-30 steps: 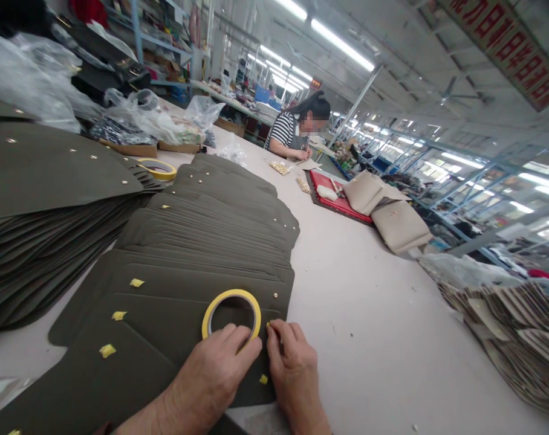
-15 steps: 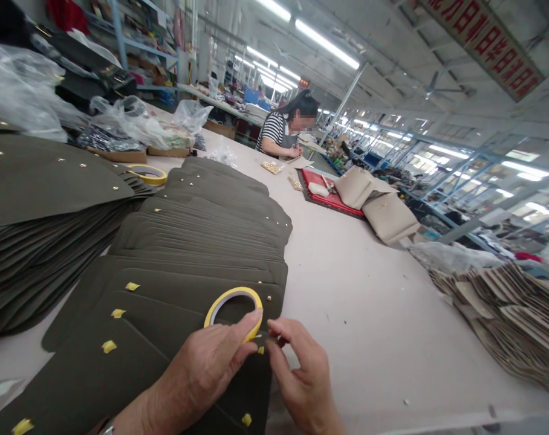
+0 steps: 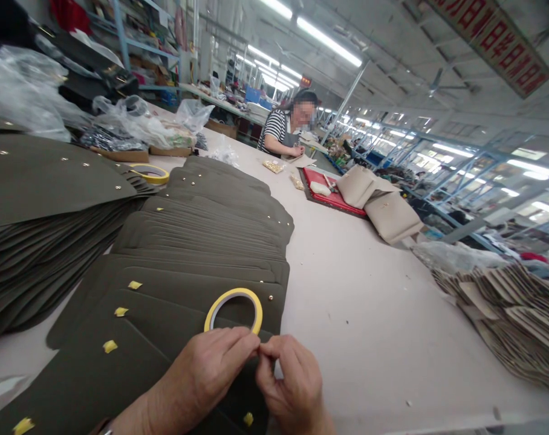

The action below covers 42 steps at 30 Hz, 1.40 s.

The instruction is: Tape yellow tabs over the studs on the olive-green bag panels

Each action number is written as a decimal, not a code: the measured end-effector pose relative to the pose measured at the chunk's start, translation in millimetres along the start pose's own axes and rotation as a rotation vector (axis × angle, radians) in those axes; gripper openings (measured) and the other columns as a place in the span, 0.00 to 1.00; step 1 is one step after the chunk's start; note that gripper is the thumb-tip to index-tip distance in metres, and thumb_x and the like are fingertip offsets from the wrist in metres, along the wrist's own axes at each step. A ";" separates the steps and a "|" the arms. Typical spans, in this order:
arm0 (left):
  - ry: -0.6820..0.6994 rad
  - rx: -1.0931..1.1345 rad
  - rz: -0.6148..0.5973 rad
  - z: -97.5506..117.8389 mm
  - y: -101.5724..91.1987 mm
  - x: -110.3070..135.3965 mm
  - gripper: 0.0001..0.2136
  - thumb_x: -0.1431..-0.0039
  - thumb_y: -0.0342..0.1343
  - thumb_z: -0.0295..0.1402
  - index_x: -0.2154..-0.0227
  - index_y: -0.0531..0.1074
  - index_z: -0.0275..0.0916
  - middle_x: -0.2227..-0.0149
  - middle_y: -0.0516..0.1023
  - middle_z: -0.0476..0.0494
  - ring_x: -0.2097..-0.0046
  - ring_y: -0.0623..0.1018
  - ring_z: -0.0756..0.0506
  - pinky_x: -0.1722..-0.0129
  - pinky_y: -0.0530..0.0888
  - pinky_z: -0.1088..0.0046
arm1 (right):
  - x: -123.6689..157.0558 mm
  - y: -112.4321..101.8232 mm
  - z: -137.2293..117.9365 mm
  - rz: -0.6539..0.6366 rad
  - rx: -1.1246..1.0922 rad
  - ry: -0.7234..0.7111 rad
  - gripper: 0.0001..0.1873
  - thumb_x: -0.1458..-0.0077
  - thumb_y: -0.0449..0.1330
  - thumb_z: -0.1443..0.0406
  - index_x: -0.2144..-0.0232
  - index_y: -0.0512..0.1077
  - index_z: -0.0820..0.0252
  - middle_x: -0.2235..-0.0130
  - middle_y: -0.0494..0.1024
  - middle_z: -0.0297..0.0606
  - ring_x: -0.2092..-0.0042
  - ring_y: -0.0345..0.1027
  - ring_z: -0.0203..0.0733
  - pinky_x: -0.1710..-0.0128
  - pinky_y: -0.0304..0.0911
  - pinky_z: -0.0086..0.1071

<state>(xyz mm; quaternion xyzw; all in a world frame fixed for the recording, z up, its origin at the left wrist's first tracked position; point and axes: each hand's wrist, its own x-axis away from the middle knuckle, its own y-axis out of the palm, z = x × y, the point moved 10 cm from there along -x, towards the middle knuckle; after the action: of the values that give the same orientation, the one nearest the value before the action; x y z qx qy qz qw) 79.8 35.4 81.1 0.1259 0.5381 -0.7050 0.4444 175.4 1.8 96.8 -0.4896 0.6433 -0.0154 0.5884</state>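
Note:
My left hand (image 3: 206,374) is closed on the lower edge of a roll of yellow tape (image 3: 210,305), which stands tilted above the dark panels. Pressed against its fingertips, the thumb and forefinger of my right hand (image 3: 292,377) are pinched together; whatever lies between them is hidden. Under both hands is a dark olive panel (image 3: 161,311) at the near end of an overlapping row. Small yellow tape pieces (image 3: 110,346) are stuck on the near panels, and a metal stud (image 3: 270,297) shows close to the right edge.
A fanned pile of dark panels (image 3: 52,241) lies left, with another tape roll (image 3: 150,174) behind. Beige panels (image 3: 514,320) are stacked at right. Beige bag pieces (image 3: 387,208) sit beside a red board (image 3: 322,181). Across the pale table (image 3: 347,272), a co-worker (image 3: 277,133) handles a beige piece.
My right hand has moved left and its fingertips now meet those of my left hand at the tape roll. Across the table, the co-worker's head has lifted a little.

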 end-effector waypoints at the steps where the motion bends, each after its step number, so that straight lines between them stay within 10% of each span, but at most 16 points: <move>1: -0.006 -0.010 0.002 -0.8 0.6 -0.2 0.11 0.28 0.40 0.29 0.61 0.68 0.39 0.68 0.76 0.47 0.68 0.77 0.49 0.67 0.74 0.76 | -0.8 -1.4 0.0 0.016 -0.008 0.023 0.10 0.44 0.54 0.76 0.70 0.71 0.59 0.76 0.74 0.35 0.74 0.68 0.36 0.73 0.65 0.27; 9: 0.031 -0.003 0.061 9.3 0.5 3.7 0.12 0.31 0.41 0.24 0.65 0.68 0.38 0.70 0.72 0.48 0.71 0.70 0.49 0.70 0.68 0.74 | 35.1 26.1 79.9 -0.117 -0.394 0.901 0.08 0.47 0.60 0.64 0.75 0.74 0.61 0.79 0.74 0.32 0.78 0.67 0.34 0.78 0.63 0.25; 13: -0.062 -0.218 0.040 -2.6 1.3 1.7 0.11 0.30 0.41 0.26 0.64 0.69 0.38 0.65 0.74 0.44 0.65 0.72 0.45 0.65 0.69 0.70 | 56.8 36.1 110.4 -0.119 -0.587 1.120 0.17 0.50 0.66 0.54 0.70 0.76 0.64 0.77 0.77 0.36 0.78 0.69 0.36 0.77 0.66 0.27; 24: -0.167 -0.280 -0.246 -16.9 35.6 18.0 0.08 0.39 0.49 0.21 0.65 0.66 0.41 0.71 0.69 0.49 0.69 0.66 0.43 0.68 0.61 0.65 | 63.6 48.5 113.8 -0.374 -0.680 1.188 0.18 0.54 0.68 0.52 0.74 0.75 0.63 0.81 0.73 0.31 0.81 0.64 0.32 0.79 0.61 0.26; 30: -0.248 -0.316 -0.282 -25.8 38.0 20.0 0.08 0.40 0.53 0.21 0.66 0.65 0.42 0.70 0.68 0.49 0.68 0.67 0.42 0.68 0.60 0.65 | 42.6 45.0 89.2 -0.538 -0.346 0.918 0.08 0.48 0.60 0.66 0.75 0.77 0.62 0.76 0.77 0.33 0.74 0.67 0.35 0.73 0.59 0.27; 42: -0.246 -0.319 -0.250 -25.1 34.6 19.6 0.07 0.36 0.49 0.22 0.67 0.66 0.41 0.71 0.69 0.49 0.69 0.67 0.43 0.68 0.60 0.65 | 33.2 34.9 81.6 -0.425 -0.124 0.710 0.10 0.44 0.59 0.67 0.58 0.71 0.59 0.77 0.75 0.28 0.77 0.69 0.36 0.74 0.62 0.27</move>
<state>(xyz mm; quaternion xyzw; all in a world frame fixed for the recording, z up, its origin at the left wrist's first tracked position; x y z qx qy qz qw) 87.3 46.8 36.0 -0.1006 0.5959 -0.6706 0.4302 222.8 43.8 26.3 -0.6103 0.6905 -0.2657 0.2831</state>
